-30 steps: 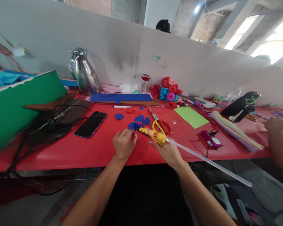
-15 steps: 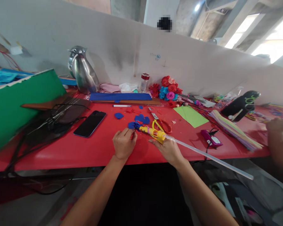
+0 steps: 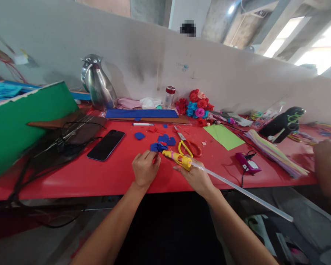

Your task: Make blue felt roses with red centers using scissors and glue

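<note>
My right hand (image 3: 197, 176) is closed around a yellow hot glue gun (image 3: 179, 158). A long translucent glue stick (image 3: 242, 189) sticks out of its back end toward the lower right. The gun's nozzle points left at a dark blue petal piece (image 3: 157, 147). Pinched fingers of my left hand (image 3: 146, 167) hold that blue piece, with a bit of red showing at the fingertips. Just beyond lie more blue petals (image 3: 168, 140) and a single blue petal (image 3: 139, 136). Scissors (image 3: 188, 145) with yellow and red handles rest behind the gun.
A phone (image 3: 106, 145) lies left, near a green box (image 3: 30, 125). At the back stand a steel jug (image 3: 100, 82), a glass jar (image 3: 169, 97) and paper roses (image 3: 198, 105). Right are a green sheet (image 3: 223, 136), a purple power box (image 3: 247, 163), pale strips (image 3: 276, 152) and another person's hand (image 3: 327, 149).
The glue gun has shifted slightly left and down, and its glue stick's far end has dropped lower. My left hand stays almost where it was.
</note>
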Action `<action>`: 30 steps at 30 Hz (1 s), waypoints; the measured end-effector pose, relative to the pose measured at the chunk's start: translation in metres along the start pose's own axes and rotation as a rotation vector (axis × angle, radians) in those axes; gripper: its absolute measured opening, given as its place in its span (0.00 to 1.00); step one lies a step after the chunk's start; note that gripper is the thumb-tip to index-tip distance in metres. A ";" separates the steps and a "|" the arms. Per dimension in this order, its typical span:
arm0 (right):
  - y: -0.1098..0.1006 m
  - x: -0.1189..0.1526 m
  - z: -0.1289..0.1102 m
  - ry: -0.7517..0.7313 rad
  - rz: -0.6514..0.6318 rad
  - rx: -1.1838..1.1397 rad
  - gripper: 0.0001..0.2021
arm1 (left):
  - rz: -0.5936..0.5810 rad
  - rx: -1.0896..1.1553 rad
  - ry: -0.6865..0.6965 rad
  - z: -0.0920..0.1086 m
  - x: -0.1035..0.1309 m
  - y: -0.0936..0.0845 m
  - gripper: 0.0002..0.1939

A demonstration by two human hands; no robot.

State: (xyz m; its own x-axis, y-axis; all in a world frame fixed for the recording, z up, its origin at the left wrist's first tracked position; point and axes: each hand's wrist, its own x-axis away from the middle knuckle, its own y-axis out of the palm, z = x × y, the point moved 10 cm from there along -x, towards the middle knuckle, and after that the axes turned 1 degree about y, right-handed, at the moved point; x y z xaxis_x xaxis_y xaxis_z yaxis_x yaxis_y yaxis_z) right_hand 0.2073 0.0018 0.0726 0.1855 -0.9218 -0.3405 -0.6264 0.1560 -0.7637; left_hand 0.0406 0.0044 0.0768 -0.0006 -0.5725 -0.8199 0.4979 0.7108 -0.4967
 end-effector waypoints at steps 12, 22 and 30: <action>-0.001 -0.009 0.003 0.016 0.023 -0.058 0.13 | 0.000 0.006 0.027 0.002 -0.001 -0.002 0.08; -0.011 0.002 0.002 0.018 0.070 -0.087 0.13 | 0.020 0.076 -0.071 -0.009 0.000 0.002 0.08; 0.000 0.001 0.005 0.010 0.031 -0.054 0.11 | -0.002 0.124 -0.104 -0.012 0.001 0.003 0.09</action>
State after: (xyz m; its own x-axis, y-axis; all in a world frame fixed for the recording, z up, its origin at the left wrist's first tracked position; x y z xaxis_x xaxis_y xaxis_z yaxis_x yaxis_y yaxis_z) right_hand 0.2114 0.0026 0.0700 0.1584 -0.9203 -0.3577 -0.6717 0.1650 -0.7222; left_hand 0.0317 0.0113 0.0712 0.0847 -0.6179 -0.7817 0.6010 0.6574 -0.4545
